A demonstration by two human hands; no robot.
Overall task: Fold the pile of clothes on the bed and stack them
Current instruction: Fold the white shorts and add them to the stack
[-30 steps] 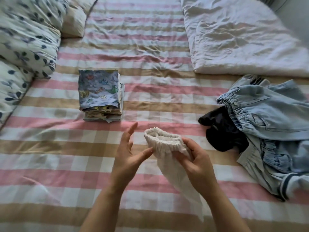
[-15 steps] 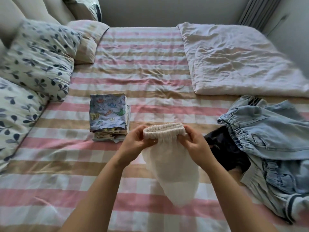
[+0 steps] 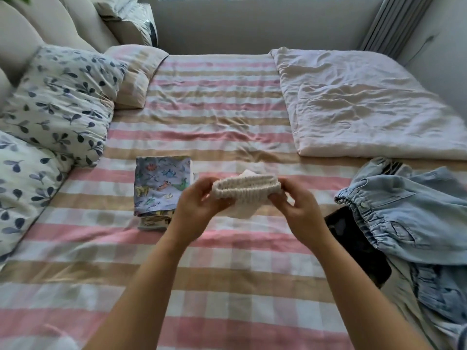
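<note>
A small white garment with a ribbed elastic waistband is held up above the bed between both hands. My left hand pinches its left end and my right hand pinches its right end; the cloth hangs short below the band. A stack of folded clothes, topped by a blue dinosaur-print piece, lies on the striped bed sheet just left of my left hand. An unfolded pile sits at the right: light blue denim clothes over a black garment.
Leaf-print pillows and a plaid pillow line the left side. A folded white duvet covers the far right of the bed. A wall and curtain stand behind.
My left hand took hold of the waistband, and both hands raised the garment and stretched it flat. The hanging cloth now shows much shorter. The view tilted up.
</note>
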